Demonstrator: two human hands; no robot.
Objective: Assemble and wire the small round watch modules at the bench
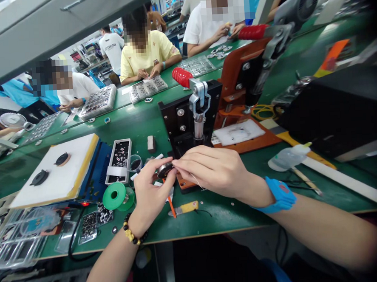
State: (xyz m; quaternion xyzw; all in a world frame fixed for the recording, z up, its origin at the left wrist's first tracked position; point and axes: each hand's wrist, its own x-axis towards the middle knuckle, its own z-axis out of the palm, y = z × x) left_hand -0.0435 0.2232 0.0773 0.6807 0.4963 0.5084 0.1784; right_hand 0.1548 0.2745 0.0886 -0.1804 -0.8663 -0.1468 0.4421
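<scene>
Between the thumb and fingers of my left hand [151, 193] is a small round dark part with a metallic rim [164, 170], like a watch case, tilted on edge. My right hand [217, 168] meets it from the other side, fingertips pinched together at its edge. A thin pale strand [197, 181] shows below the right fingers; what else they pinch is hidden. Just behind both hands stands a black toggle-clamp press [180, 116] with a red handle [182, 76]. Under them lies a yellow-handled tool [189, 207] beside an orange stick [171, 206].
Left are a white pad [78, 164] bearing two black round parts, a green spool [114, 196] and a tray of tiny parts [120, 151]. Right are an orange press [229, 77], a squeeze bottle [287, 158] and a yellow-handled brush [292, 141]. Several people work across the bench.
</scene>
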